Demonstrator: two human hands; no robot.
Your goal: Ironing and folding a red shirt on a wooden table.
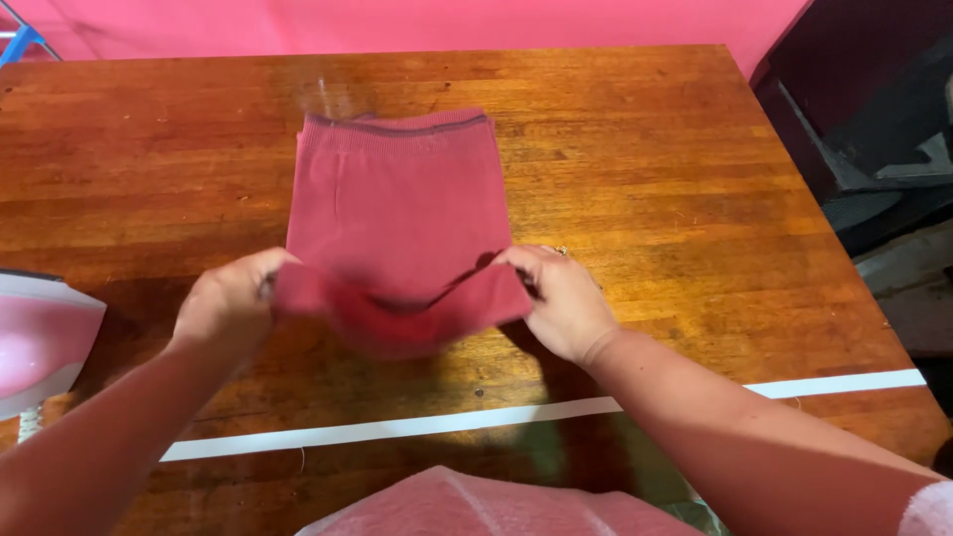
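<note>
A dark pink knitted garment [397, 199] lies on the wooden table [645, 149], its ribbed band at the far end. My left hand [230, 303] pinches the near left corner of the garment. My right hand [566, 298] pinches the near right corner. Both hands hold that near edge lifted off the table, and it sags in a fold between them. The far part of the cloth rests flat.
A pink and white iron [40, 337] sits at the left edge of the table. A white tape line [417, 425] crosses the table near me. Pink cloth [496, 506] lies at the bottom edge. Dark objects [874, 129] stand beyond the right side.
</note>
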